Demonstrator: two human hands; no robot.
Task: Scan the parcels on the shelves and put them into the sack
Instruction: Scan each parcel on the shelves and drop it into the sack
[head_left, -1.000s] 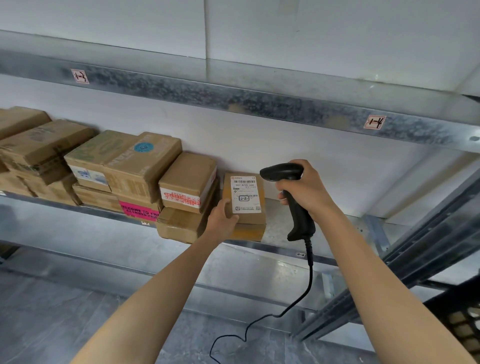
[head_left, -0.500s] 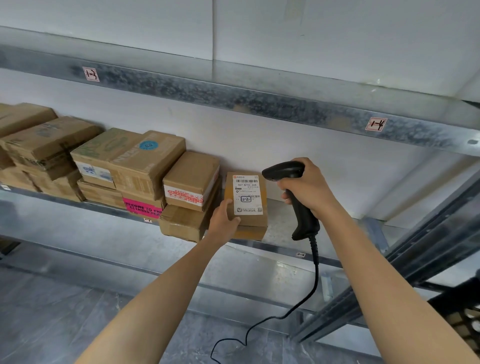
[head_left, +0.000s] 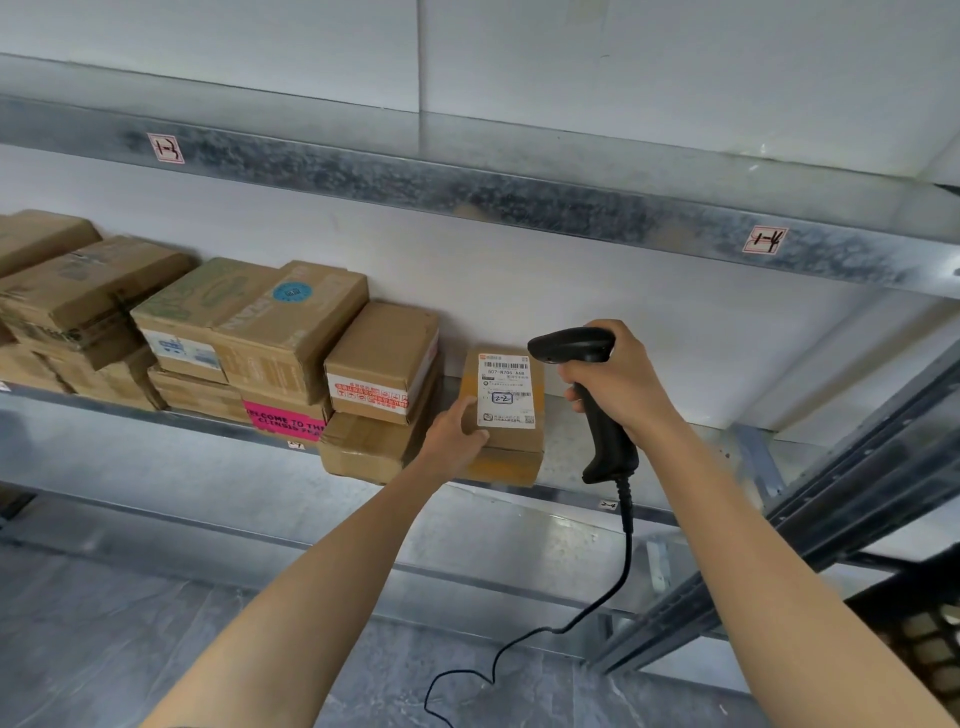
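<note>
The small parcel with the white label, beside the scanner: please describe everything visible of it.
The small parcel is a brown cardboard box with a white printed label on the face toward the camera: barcode on top, handwritten mark in the middle, small codes below. It sits at the front edge of the metal shelf, right of the stacked boxes. The left hand holds its left side; the scanner in the right hand is close on its right, not touching.

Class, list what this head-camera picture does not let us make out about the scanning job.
Sack: nowhere in the head view.
Parcel label's small print: too small to read, head view.
Scanner cable's end: cut off by the bottom edge.
Leftmost boxes: cut off by the left edge.
</note>
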